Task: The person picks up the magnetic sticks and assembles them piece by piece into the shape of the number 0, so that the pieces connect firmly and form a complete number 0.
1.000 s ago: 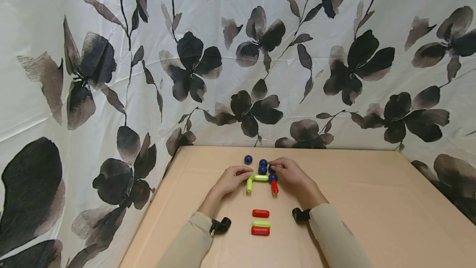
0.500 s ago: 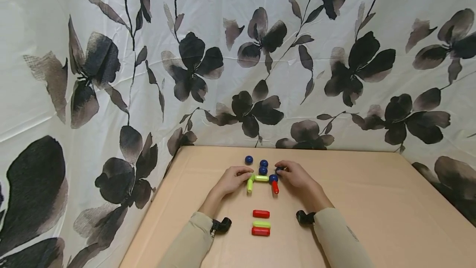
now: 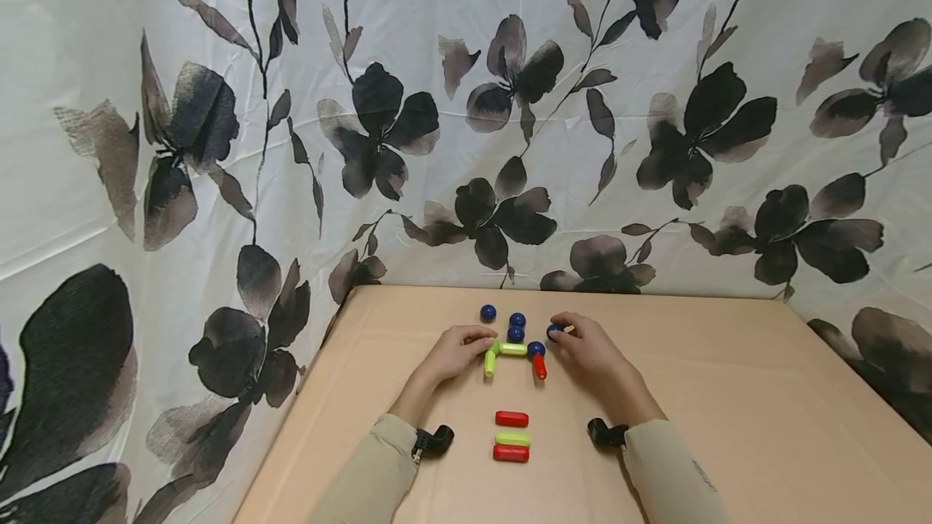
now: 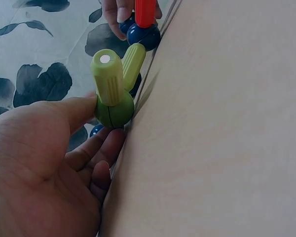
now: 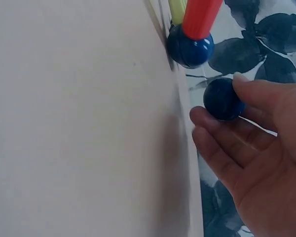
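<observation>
With thumb and fingers, my left hand (image 3: 453, 352) grips a green ball (image 4: 117, 112) at the corner of a joined piece. Two yellow-green rods meet at that ball: one rod (image 3: 489, 364) points toward me, the other rod (image 3: 514, 350) runs right to a blue ball (image 3: 535, 348). A red rod (image 3: 539, 367) sticks out of this blue ball toward me. To the right of the piece, my right hand (image 3: 593, 352) pinches a separate blue ball (image 5: 221, 99) between thumb and fingers, apart from the joined piece.
Behind the piece lie loose blue balls (image 3: 488, 313), two of them close together. Nearer me on the table (image 3: 728, 427) rest a red rod (image 3: 512, 419), a yellow-green rod (image 3: 512, 438) and another red rod (image 3: 511, 454). A flowered cloth (image 3: 408, 14) hangs behind the table.
My right hand has moved right, carrying the blue ball away from the joined piece. My left hand has kept its grip on the green ball.
</observation>
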The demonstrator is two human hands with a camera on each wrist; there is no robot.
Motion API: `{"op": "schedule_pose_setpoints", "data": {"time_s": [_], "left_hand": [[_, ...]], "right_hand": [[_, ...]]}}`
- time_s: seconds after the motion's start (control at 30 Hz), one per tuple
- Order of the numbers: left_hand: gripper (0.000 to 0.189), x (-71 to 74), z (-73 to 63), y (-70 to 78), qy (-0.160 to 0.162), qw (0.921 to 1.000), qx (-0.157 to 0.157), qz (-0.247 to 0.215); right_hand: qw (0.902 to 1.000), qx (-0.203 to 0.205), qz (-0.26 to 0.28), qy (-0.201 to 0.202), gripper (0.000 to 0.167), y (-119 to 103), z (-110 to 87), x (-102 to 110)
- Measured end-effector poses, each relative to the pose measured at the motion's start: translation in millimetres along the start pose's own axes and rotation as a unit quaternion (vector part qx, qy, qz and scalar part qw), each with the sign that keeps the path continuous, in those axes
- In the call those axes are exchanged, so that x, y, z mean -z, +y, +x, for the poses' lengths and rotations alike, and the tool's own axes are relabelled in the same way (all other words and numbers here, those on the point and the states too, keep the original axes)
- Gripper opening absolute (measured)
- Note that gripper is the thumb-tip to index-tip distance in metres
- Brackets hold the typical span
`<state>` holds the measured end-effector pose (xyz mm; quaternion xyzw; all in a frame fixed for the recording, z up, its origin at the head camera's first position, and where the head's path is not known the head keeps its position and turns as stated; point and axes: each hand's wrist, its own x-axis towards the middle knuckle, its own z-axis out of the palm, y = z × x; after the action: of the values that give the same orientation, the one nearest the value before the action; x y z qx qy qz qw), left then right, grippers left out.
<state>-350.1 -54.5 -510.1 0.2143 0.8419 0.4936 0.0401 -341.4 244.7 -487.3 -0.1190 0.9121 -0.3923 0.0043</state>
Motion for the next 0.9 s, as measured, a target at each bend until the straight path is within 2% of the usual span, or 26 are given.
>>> {"op": "schedule_pose_setpoints", "data": {"time_s": [0.1, 0.2, 0.3, 0.47, 0.7, 0.9], "left_hand": [[0.029, -0.4, 0.0, 0.2, 0.0, 1.0, 0.0, 0.001], [0.028, -0.7, -0.1, 0.0, 0.001, 1.0, -0.001, 0.004], [0.028, -0.8, -0.1, -0.1, 0.001, 1.0, 0.0, 0.005], [0.029, -0.9, 0.2, 0.0, 0.0, 1.0, 0.001, 0.004], [0.029, -1.4, 0.4, -0.4, 0.0, 1.0, 0.001, 0.001], [0.029, -1.1, 1.0, -0.5, 0.0, 1.0, 0.004, 0.0]], "right_hand": [[0.9996, -0.016, 0.022, 0.0, 0.039, -2, -6.1, 7], [0.9994, 0.007, 0.033, 0.001, 0.035, -4, -10.0, 17], [0.9978, 0.052, 0.039, -0.015, 0.033, -7, -12.5, 28], [0.9933, 0.081, 0.042, -0.071, 0.036, -15, -17.4, 42], [0.9851, 0.084, 0.045, -0.143, 0.032, -31, -25.4, 51], [0.9723, 0.071, 0.04, -0.219, 0.031, -44, -30.3, 52]]}}
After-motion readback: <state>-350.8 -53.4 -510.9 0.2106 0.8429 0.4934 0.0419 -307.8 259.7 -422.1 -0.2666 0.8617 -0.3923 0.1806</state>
